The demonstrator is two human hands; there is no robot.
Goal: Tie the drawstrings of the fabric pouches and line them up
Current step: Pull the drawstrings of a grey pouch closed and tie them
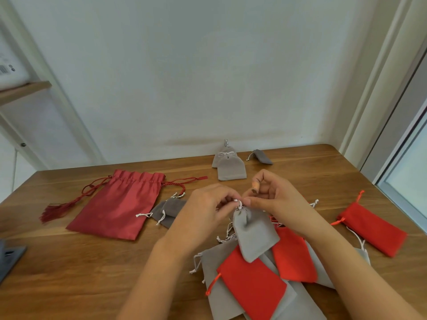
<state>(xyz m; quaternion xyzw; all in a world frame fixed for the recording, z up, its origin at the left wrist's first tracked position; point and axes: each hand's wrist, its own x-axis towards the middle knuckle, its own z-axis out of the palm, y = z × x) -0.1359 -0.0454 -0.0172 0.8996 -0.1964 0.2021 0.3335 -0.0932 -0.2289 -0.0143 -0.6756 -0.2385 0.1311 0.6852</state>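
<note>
The knot is hard to make out. The fingertips of the left hand (203, 209) and right hand (277, 202) crowd together over the neck of a light grey pouch (254, 234), and only short bits of its white drawstring (239, 203) show between them. Each grip is closed to a tight pinch on that drawstring, the other fingers curled. A tan strip (255, 188) wraps 1 right finger.

The pouch hangs tilted from the cord above a heap of pouches (215, 257) on the near part of the counter (92, 262). Whether its lower corner touches the heap cannot be told. 2 red pouches (251, 282) lie there among grey ones. The right forearm and the bottom edge hide the rest, so the grey ones cannot be counted.

1 more red pouch (374, 232) lies apart at the right. A large dark red pouch (115, 204) with a tasselled cord (55, 211) lies flat at the left. Dark grey pouches (168, 209) sit just beside it, partly behind the left hand. At the far edge, 2 overlapping tied grey pouches (231, 169) sit near a dark grey one (262, 156).

The counter is brown wood set against a pale wall (184, 77). A shelf (25, 87) is at the upper left and a window frame (404, 181) at the right. A dark object (9, 257) is cut off at the left edge and cannot be identified.
</note>
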